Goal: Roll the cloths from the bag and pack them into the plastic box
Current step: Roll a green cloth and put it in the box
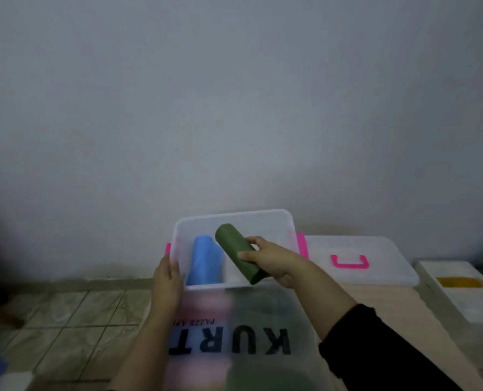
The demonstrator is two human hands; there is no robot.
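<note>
The clear plastic box [234,215] with pink side clips stands against the wall at the middle of the view. A rolled blue cloth [203,261] lies inside it on the left. My right hand [274,259] grips a rolled dark green cloth [236,249], tilted over the box beside the blue roll. My left hand [167,280] holds the box's left near corner. A frosted bag [234,334] printed with black letters lies in front of the box, with pink and green cloth showing faintly through it.
The box's clear lid [358,261] with a pink handle lies flat to the right of the box. Further right sits a white tray [466,289] holding something yellow. Tiled floor shows on the left, and a blue object at the bottom-left corner.
</note>
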